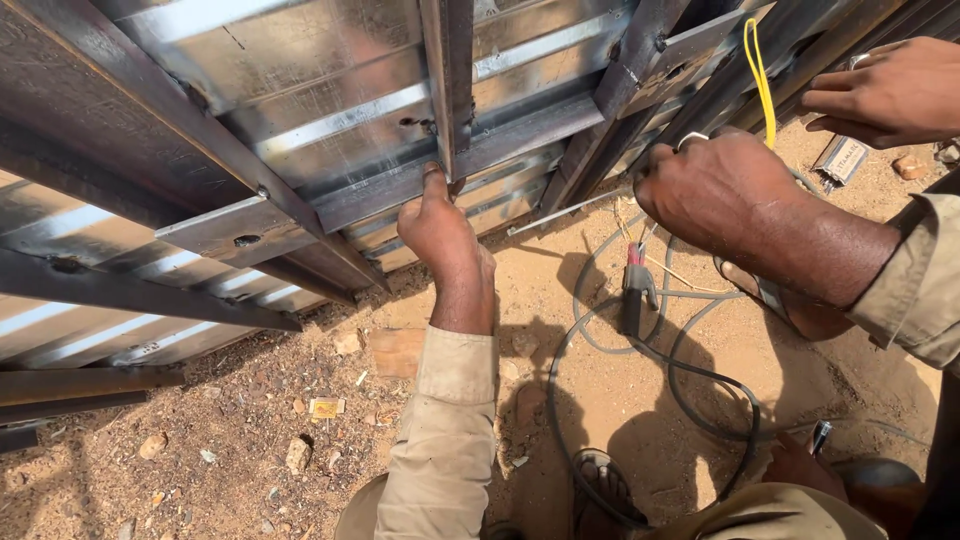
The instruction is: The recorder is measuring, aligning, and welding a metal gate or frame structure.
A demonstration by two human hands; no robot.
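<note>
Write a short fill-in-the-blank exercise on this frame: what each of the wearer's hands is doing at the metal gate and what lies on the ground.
1. The left hand presses against the dark steel ____ of the gate.
2. The right hand is next to a ____ cord.
3. A grey cable lies looped on the ____ ground.

Missing words: frame; yellow; sandy

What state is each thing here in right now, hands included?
Left hand: pressed against the metal frame bar, fingers on its edge.
Right hand: closed in a fist by the yellow cord.
Corrugated sheet panel: standing, tilted in view.
Welding electrode holder: lying on the sand, unheld.
Grey cable: looped loosely on the ground.
Another person's hand: resting near the frame.
</note>
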